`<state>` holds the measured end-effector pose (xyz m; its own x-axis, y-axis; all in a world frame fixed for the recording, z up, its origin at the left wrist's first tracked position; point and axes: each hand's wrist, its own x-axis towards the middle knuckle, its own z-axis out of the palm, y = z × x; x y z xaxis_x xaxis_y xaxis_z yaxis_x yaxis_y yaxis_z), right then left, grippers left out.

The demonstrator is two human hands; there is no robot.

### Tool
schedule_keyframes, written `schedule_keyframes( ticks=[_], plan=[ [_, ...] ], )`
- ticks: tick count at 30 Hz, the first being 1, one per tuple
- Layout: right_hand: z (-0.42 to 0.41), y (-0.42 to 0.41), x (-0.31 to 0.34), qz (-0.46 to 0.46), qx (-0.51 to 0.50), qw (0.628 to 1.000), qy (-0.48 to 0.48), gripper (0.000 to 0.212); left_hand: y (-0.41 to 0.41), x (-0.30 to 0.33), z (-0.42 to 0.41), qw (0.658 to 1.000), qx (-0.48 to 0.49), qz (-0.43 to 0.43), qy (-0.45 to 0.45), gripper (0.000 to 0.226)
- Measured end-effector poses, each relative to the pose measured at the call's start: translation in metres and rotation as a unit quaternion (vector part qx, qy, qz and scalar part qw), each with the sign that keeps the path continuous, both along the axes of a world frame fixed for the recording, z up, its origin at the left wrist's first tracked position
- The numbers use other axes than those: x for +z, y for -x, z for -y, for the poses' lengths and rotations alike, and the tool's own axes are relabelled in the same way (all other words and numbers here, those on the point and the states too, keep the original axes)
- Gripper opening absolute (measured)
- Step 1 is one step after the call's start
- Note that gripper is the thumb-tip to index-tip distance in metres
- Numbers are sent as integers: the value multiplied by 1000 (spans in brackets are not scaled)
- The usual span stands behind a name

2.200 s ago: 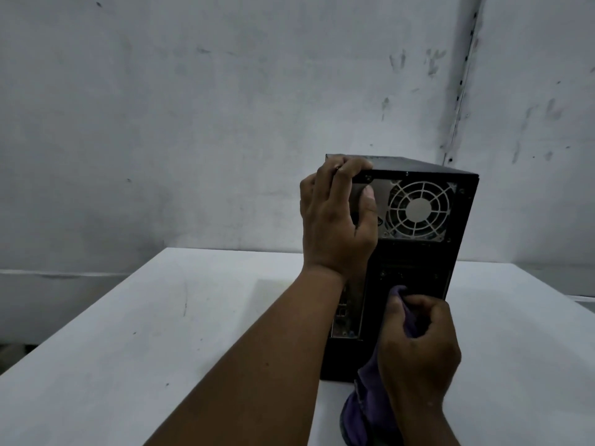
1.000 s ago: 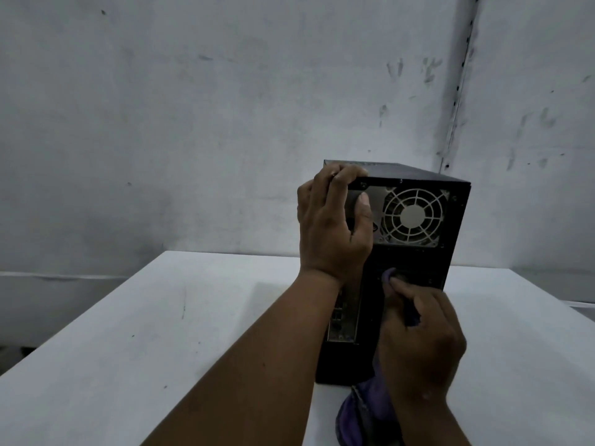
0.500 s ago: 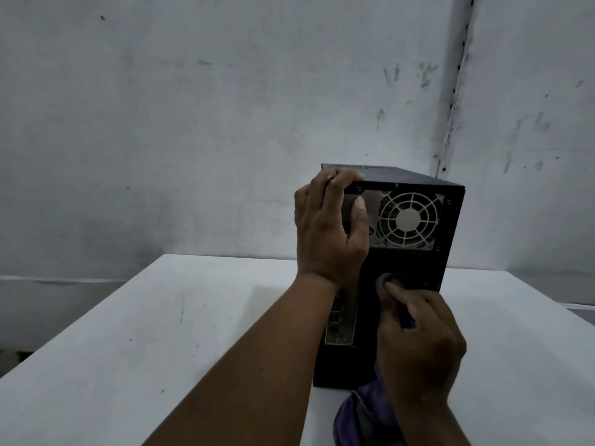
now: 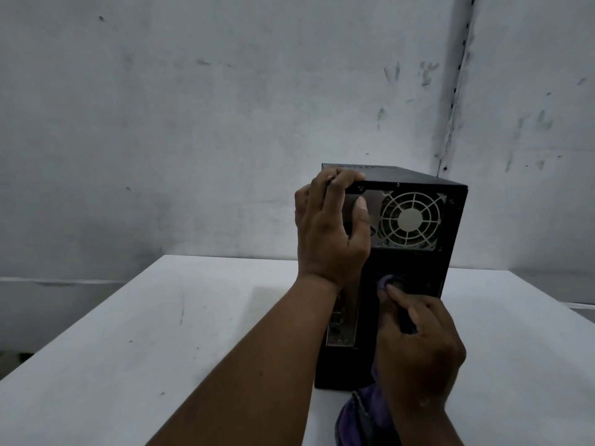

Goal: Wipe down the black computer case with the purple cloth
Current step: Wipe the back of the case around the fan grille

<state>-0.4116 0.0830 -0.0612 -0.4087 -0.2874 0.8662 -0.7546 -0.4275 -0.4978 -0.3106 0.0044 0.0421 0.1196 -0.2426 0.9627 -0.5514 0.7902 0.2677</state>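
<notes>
The black computer case point(image 4: 450, 226) stands upright on the white table point(image 4: 161, 333), its rear panel with a round fan grille point(image 4: 410, 220) facing me. My left hand point(image 4: 328, 230) grips the case's top left rear corner, fingers curled over the top edge. My right hand point(image 4: 415, 342) holds the purple cloth point(image 4: 357, 416) and presses a bunched bit of it with the fingertips against the rear panel just below the fan. The rest of the cloth hangs under my wrist onto the table. The case's lower rear is hidden behind my hands.
A grey, stained wall point(image 4: 193, 123) rises behind the table, with a vertical metal strip point(image 4: 457, 91) to the right of the case. The table's left edge point(image 4: 80, 320) runs diagonally toward me; a port plate point(image 4: 341, 326) shows at the case's lower left.
My right hand with the cloth has slid a little upward on the rear panel, toward the fan. The left hand keeps its grip on the top corner.
</notes>
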Motion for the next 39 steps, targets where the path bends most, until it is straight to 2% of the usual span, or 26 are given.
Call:
schedule_keyframes(
  ticks=[5, 12, 20, 22, 28, 33, 37, 39],
  plan=[
    [-2, -2, -5, 13, 13, 1000, -4, 24, 0, 0, 0, 1000, 1, -1, -1, 34],
    [-1, -3, -18, 24, 8, 1000, -18, 19, -1, -1, 1, 1000, 1, 1, 2, 34],
    [1, -2, -61, 38, -4, 999, -32, 17, 0, -2, 1, 1000, -5, -5, 8, 34],
    [1, 1, -52, 27, -11, 1000, -3, 10, 0, -2, 1, 1000, -7, -6, 5, 35],
    [11, 4, -5, 16, -26, 998, 49, 11, -1, -1, 1, 1000, -8, 0, 13, 34],
    [7, -1, -26, 0, -16, 999, 28, 10, -1, -3, 2, 1000, -11, -8, 10, 34],
    [-1, 0, -50, -6, -9, 999, -43, 9, -2, -2, -3, 1000, -13, -6, -13, 34],
    [-5, 0, -42, 17, 16, 997, -73, 17, -4, -1, -7, 999, -24, -2, -35, 35]
  ],
)
